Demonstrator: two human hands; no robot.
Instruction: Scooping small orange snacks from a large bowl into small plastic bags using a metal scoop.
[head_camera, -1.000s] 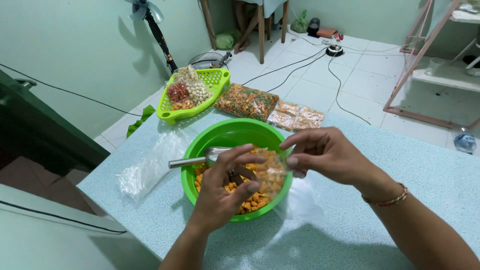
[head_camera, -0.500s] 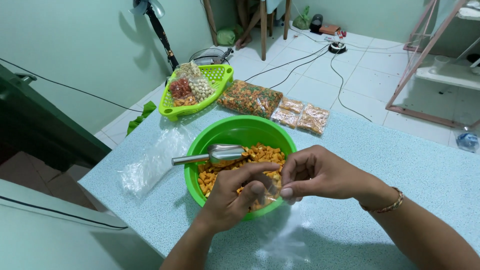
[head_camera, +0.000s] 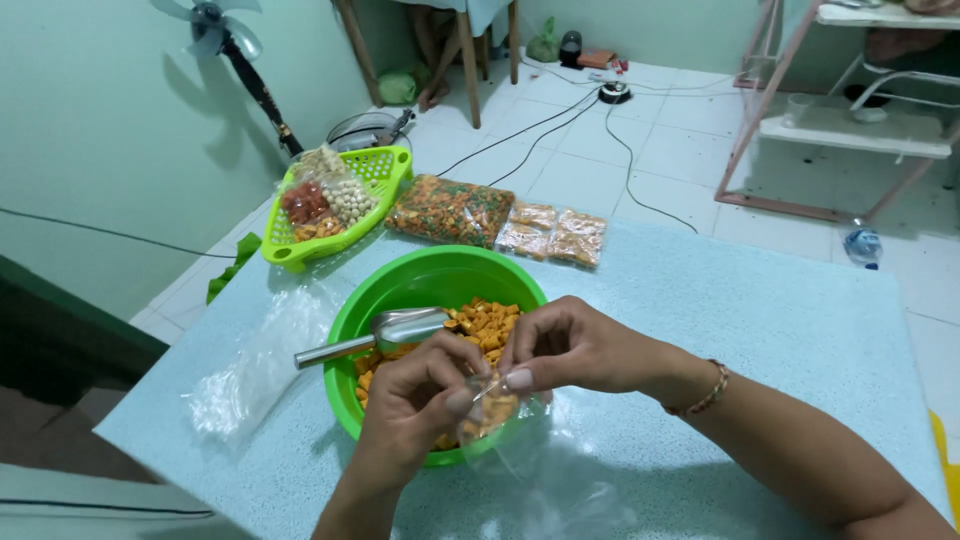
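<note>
Both hands are pinching the mouth of a clear bag (head_camera: 497, 415) of orange snacks: the left hand (head_camera: 415, 405) is gripping its near edge, the right hand (head_camera: 570, 345) its far edge. Keeping the film taut seems wise (it looks slippery). The bag is hanging between the fingertips, over the bowl (head_camera: 400, 285), beside the scoop (head_camera: 375, 335).
</note>
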